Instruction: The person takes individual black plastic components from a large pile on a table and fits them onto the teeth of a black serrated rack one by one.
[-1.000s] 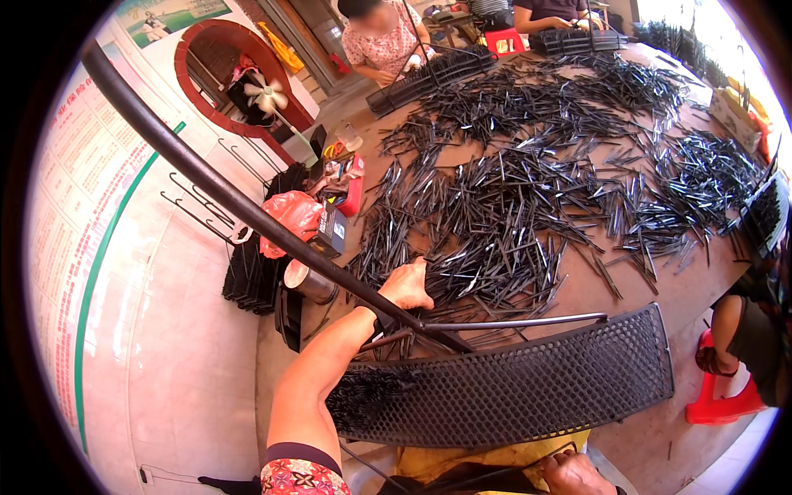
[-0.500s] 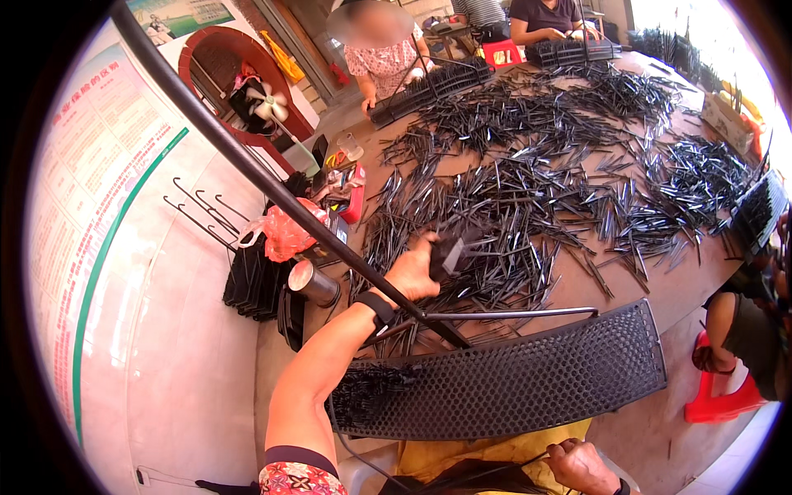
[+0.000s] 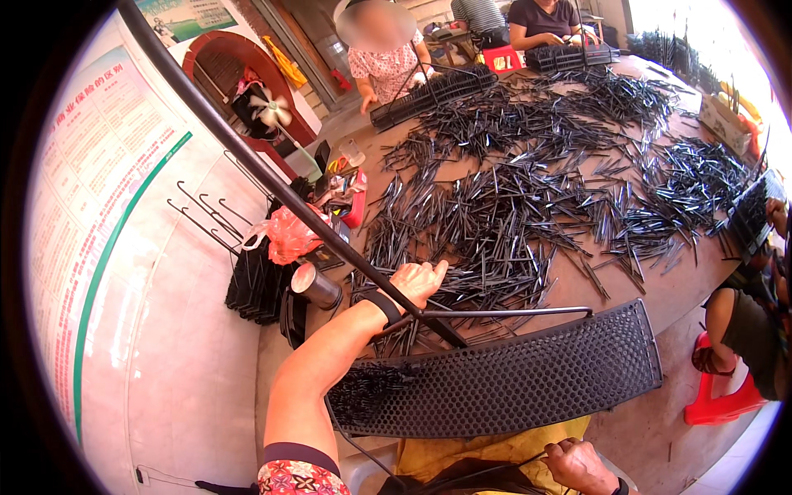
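Observation:
My left hand is over the near left edge of a heap of thin black strips. Its fingers look curled, with one digit pointing right; what lies under them is hidden. Low in the view, my right hand is closed around a thin black rod that runs leftward over a yellow cloth. Between my hands stands a curved black panel full of round holes. Short black pieces crowd its left end. A black metal bar slants up and left from behind it.
A metal cup, a red plastic bag and a red box line the table's left side. Across the table two people work at similar panels. At right, a person's leg is by a red stool.
My left hand has drawn back slightly toward me and turned knuckles up. The dark piece that was at its fingers no longer shows. My right hand keeps its place on the rod.

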Tool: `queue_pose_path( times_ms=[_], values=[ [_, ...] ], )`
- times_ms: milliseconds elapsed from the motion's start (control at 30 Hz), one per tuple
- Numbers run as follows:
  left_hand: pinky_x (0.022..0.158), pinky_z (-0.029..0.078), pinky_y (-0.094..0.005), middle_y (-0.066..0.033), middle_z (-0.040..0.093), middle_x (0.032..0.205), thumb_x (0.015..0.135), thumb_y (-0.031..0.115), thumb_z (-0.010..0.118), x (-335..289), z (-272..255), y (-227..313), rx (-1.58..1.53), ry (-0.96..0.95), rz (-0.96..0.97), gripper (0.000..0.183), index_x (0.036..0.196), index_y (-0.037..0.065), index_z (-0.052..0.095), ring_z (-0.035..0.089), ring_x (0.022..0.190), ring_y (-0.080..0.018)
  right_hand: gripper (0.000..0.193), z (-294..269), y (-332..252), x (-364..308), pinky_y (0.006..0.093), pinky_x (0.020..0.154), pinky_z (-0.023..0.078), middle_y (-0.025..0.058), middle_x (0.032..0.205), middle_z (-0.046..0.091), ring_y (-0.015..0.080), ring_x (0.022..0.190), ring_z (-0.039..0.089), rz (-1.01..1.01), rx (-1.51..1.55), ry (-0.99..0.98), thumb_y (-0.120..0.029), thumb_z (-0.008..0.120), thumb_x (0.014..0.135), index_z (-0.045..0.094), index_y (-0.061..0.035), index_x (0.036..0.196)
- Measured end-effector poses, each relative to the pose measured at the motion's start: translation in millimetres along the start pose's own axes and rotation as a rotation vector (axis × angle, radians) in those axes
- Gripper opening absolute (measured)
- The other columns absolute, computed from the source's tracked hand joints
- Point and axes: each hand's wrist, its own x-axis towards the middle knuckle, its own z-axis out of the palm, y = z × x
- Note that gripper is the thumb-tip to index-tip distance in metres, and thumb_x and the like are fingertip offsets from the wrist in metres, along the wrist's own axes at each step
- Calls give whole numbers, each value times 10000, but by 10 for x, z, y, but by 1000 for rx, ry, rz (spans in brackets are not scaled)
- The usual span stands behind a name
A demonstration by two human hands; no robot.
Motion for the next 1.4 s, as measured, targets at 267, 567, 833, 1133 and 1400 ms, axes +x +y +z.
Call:
queue_pose_path(
  times_ms=[267, 567, 833, 1133, 1400],
  values=[
    [636, 488, -459, -215, 603, 812, 629, -17, 580, -43, -294, -27, -263, 347, -231, 506, 1102, 25, 406, 607, 769, -409, 106, 22, -2, -15, 386, 409, 415, 152, 549, 532, 304, 453, 528, -4, 8, -17, -50, 548, 781, 558, 35, 843],
    [596, 485, -444, -167, 569, 699, 620, -4, 588, -66, -262, -9, -125, 447, -102, 401, 992, -5, 440, 589, 655, -378, 124, -41, -45, 36, 403, 499, 476, 145, 618, 568, 318, 574, 586, 49, 51, -71, -84, 621, 724, 565, 12, 779],
    [577, 493, -404, -138, 555, 721, 659, 4, 593, -75, -185, -71, 125, 398, 153, 318, 941, 19, 446, 599, 650, -318, 166, -65, -75, 12, 409, 531, 478, 160, 667, 581, 326, 598, 589, 61, 78, -50, -70, 606, 718, 578, 22, 854],
    [562, 504, -409, -143, 561, 678, 623, -9, 606, -56, -279, -6, 266, 279, 245, 371, 957, 22, 449, 617, 636, -313, 216, -69, -69, 5, 409, 544, 480, 170, 691, 584, 325, 619, 595, 55, 69, -47, -88, 635, 714, 589, 22, 893],
    [663, 489, -447, -172, 618, 876, 653, 141, 689, 21, -444, -49, -76, 488, -157, 491, 1083, 40, 473, 614, 786, -375, 151, -12, -2, 8, 399, 526, 467, 142, 664, 572, 313, 633, 586, 51, 11, -11, -89, 665, 727, 556, 5, 769]
  ],
)
